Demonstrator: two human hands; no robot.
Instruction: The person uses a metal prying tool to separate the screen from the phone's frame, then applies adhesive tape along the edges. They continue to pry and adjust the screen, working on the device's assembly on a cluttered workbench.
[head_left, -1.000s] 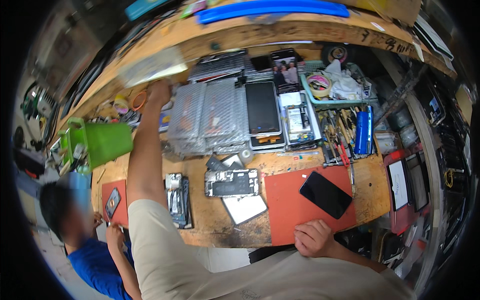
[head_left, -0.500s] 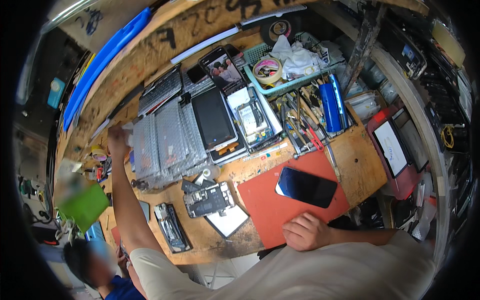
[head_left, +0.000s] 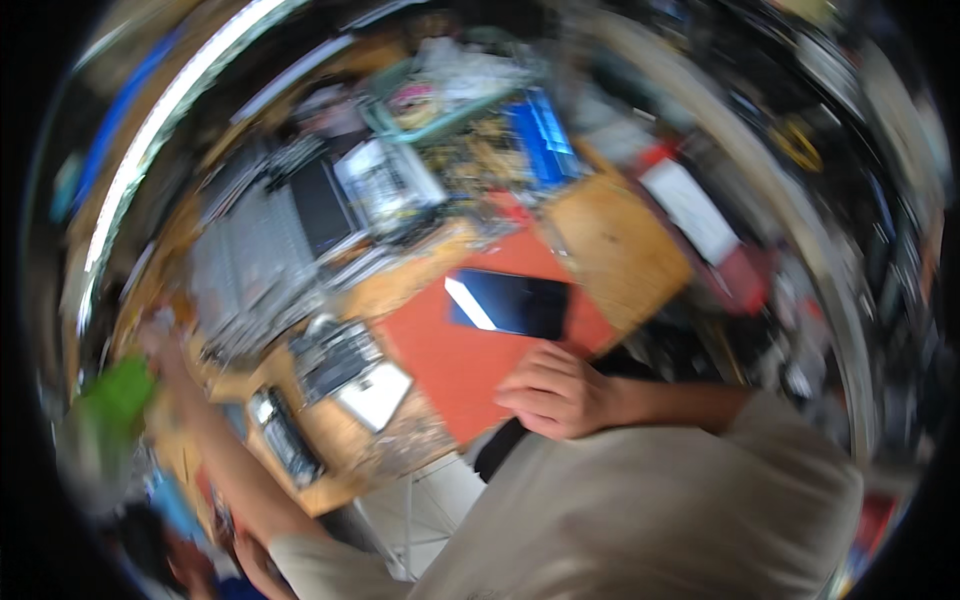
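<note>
A dark-screened smartphone [head_left: 525,306] lies on the red work mat [head_left: 445,375], with a bright reflection across its left end. My right hand [head_left: 553,390] rests at the mat's near edge, just below the phone. Its fingers are curled in, and nothing shows in them. Far to the left my left arm stretches out across the bench. My left hand [head_left: 160,338] is at the bench's left side, near a bright green thing [head_left: 118,395]; motion smears its fingers. Between my arms lie an opened phone [head_left: 335,355], a white panel [head_left: 376,395] and a dark opened device [head_left: 285,435].
Bubble-wrapped packs [head_left: 250,255] are stacked at the back left, beside a black-screened tablet [head_left: 322,205]. Behind the mat are hand tools [head_left: 480,155], a blue case [head_left: 543,135] and a green basket [head_left: 385,115]. Another person [head_left: 185,555] sits at the lower left.
The whole view has swung and blurred, so the bench sits farther left in it. My left hand has moved nearer along the bench's left side, toward the green thing. My right hand stays by the phone.
</note>
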